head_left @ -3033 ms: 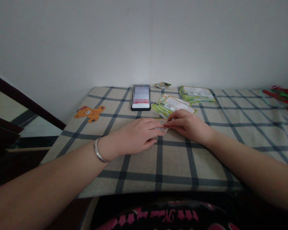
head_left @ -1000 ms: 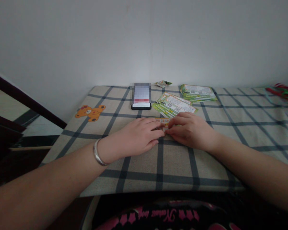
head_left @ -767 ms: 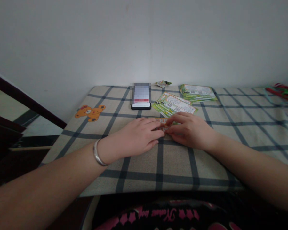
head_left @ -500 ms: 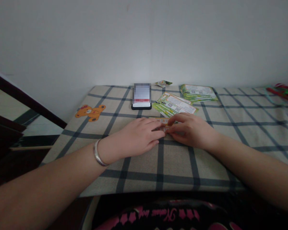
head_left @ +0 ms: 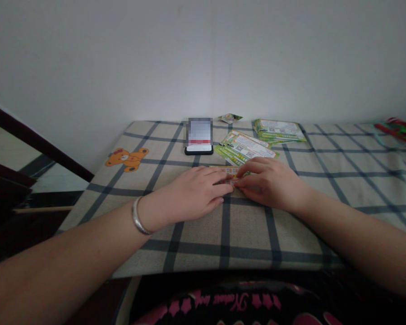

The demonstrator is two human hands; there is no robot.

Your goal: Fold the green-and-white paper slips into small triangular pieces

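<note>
A small printed paper sheet (head_left: 227, 170), orange and white, lies on the table mostly under my fingers. My left hand (head_left: 199, 192), with a silver bracelet (head_left: 137, 215) at its wrist, rests over its left part. The fingers there are stretched out with gaps between them, and the thumb lies apart. From the other side, my right hand (head_left: 269, 183) has bent fingers and a thumb closed at the paper's edge. Both sets of fingertips nearly meet. Just beyond the right hand, several green printed leaflets (head_left: 245, 146) lie fanned out.
Behind the hands lies a phone (head_left: 199, 148) with a blurred screen. A folded paper piece (head_left: 230, 118) and another leaflet stack (head_left: 280, 130) sit near the wall. A bear sticker (head_left: 126, 159) is at left, red and green cords (head_left: 401, 133) at far right. A checked cloth (head_left: 196, 243) covers the table.
My right fingers have shifted very slightly at the paper, and a little more of its printed surface shows. Otherwise the hands and objects stay in place.
</note>
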